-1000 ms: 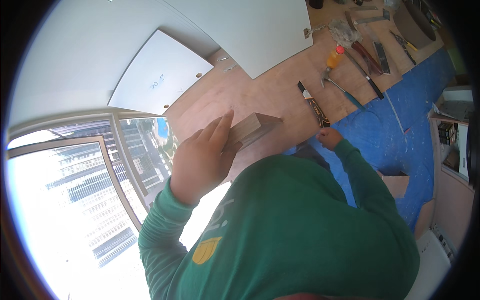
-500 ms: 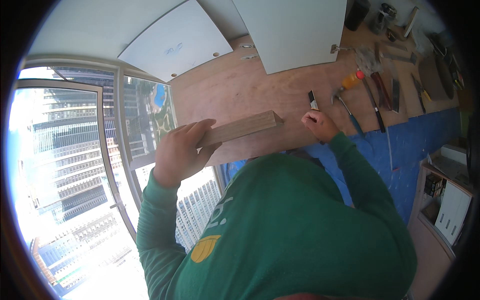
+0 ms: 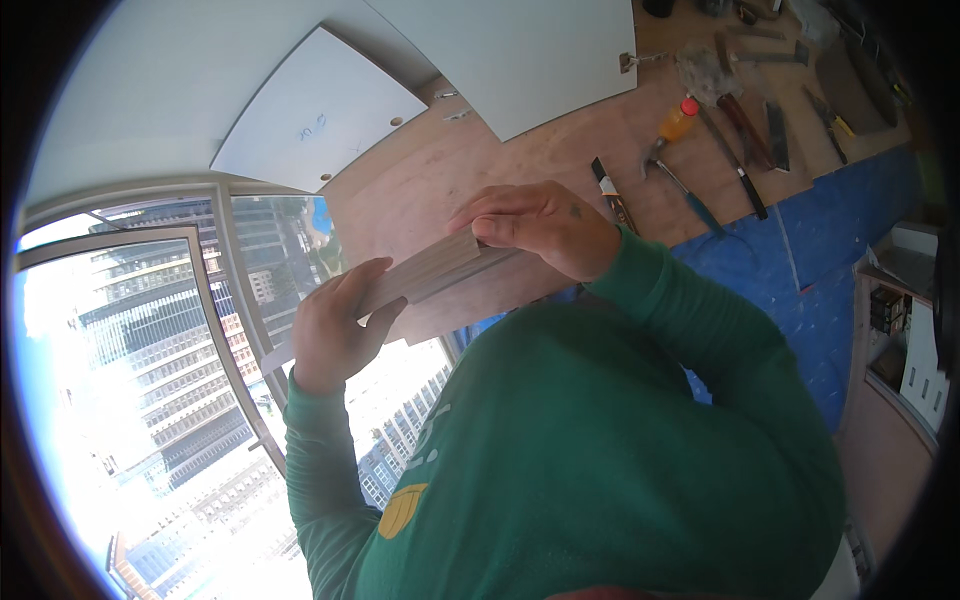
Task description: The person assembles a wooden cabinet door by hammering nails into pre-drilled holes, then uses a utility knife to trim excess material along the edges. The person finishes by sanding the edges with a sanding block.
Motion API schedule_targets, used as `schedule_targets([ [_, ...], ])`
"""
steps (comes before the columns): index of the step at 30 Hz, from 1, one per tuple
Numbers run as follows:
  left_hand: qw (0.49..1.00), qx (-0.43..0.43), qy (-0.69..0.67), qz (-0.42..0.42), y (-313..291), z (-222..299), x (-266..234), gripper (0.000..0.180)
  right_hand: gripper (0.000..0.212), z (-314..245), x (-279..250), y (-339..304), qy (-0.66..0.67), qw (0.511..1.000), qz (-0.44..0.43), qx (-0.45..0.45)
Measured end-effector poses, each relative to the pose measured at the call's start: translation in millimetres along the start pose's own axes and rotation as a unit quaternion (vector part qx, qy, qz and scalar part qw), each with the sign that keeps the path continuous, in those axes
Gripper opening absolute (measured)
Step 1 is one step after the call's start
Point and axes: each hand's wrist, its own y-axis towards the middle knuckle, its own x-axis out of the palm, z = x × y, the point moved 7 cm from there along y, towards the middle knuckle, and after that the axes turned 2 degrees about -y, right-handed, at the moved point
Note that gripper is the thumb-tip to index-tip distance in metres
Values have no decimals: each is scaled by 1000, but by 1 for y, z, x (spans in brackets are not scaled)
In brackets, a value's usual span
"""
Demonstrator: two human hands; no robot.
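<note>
Head view. A long pale wooden strip is held level between both hands in front of the green-sleeved chest, above a plywood floor sheet. The left hand grips the strip's lower-left end, fingers curled around it from beneath, thumb on the near face; the strip runs from this hand toward 2 o'clock. The right hand lies over the strip's upper-right end, fingers pressed together and laid flat along its top edge, so the strip emerges from under the palm toward 8 o'clock. At 11 o'clock from the hands lie two white panels, flat on the floor. At 2 o'clock from the right hand, well apart, hand tools lie in a row: an orange-handled screwdriver, a hammer and a chisel. A blue floor covering lies at 3 o'clock. A window onto high-rise buildings fills the left.
</note>
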Motion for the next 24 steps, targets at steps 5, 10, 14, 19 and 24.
schedule_targets([
  [5, 1000, -11, -9, -12, 2, 2, 0, 40, 34, -1, 1, -1, 33, 998, -10, 45],
  [10, 1000, 6, -7, 16, -4, -3, -1, 42, 49, -7, 12, 1, -49, 998, -10, -28],
  [14, 996, 39, 40, 72, -3, -1, -15, 43, 40, -17, 20, 6, -193, 976, 40, -92],
  [19, 935, 70, 127, 323, -56, -16, -47, 54, 30, 1, 16, 9, -201, 974, 57, -84],
  [24, 729, -301, -19, 614, -169, -138, -8, 84, 30, -2, 18, 6, -204, 976, 31, -74],
])
